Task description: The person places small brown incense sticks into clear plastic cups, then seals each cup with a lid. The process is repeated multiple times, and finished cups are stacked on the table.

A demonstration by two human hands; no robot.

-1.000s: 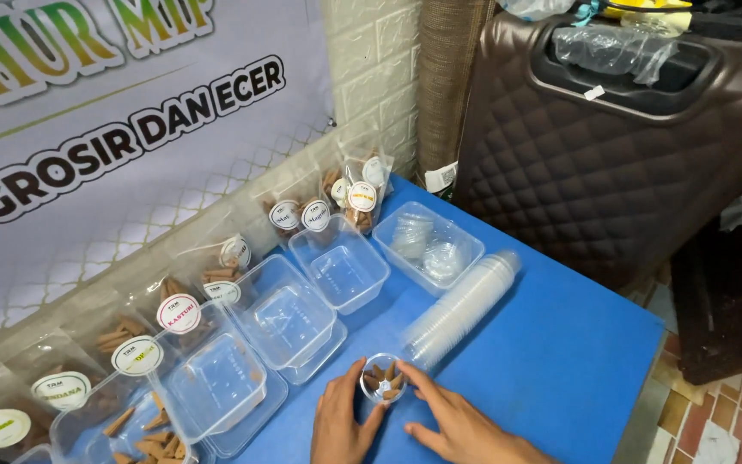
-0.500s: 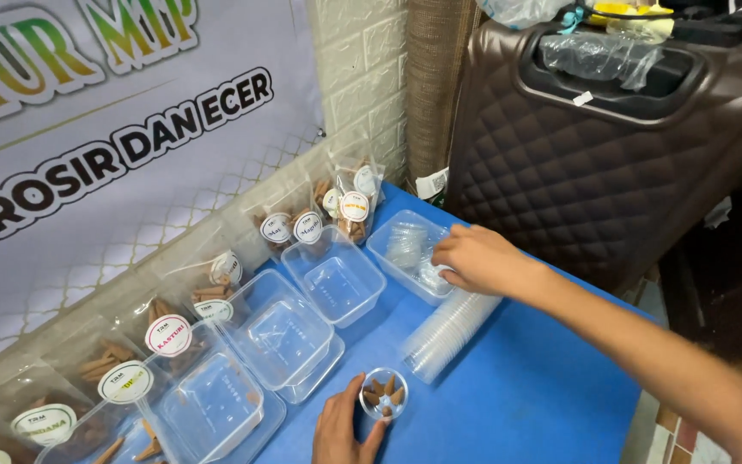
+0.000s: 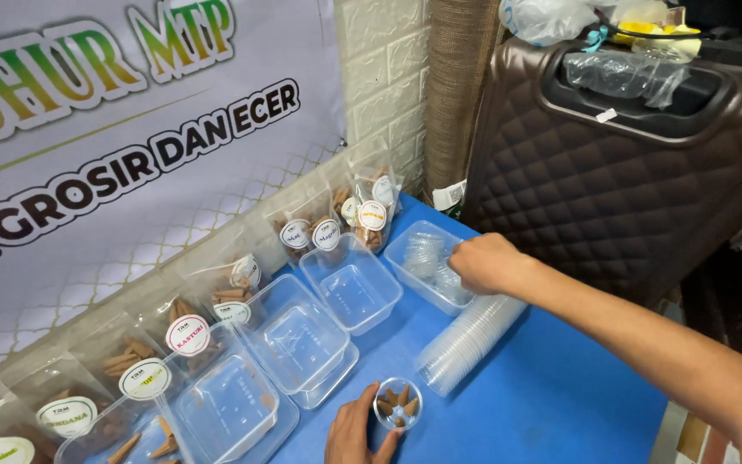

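A small round cup of clear plastic stands on the blue table, near its front edge, with several brown cone-shaped pieces inside. The left hand curls around the cup from the left and below, thumb and fingers touching its wall, so it is pinched lightly between them.

Just right of the cup and up from it lies a long stack of clear cups, nested and on its side, ribbed where the rims overlap. Beyond the stack's far end sits a shallow clear tub holding round clear lids. The right hand rests over this tub's near right corner with knuckles up and fingers bent downward into it; what they grip I cannot tell. Its forearm runs back across the table to the lower right, passing above the stack's far end.

Left of the cup stand three more clear rectangular tubs, smooth and glossy; the nearest one holds a few cones. Behind them, further from the cup, a row of clear bags of brown cones with round white labels leans against a printed banner. A brown quilted case stands far right of the cup, past the table.
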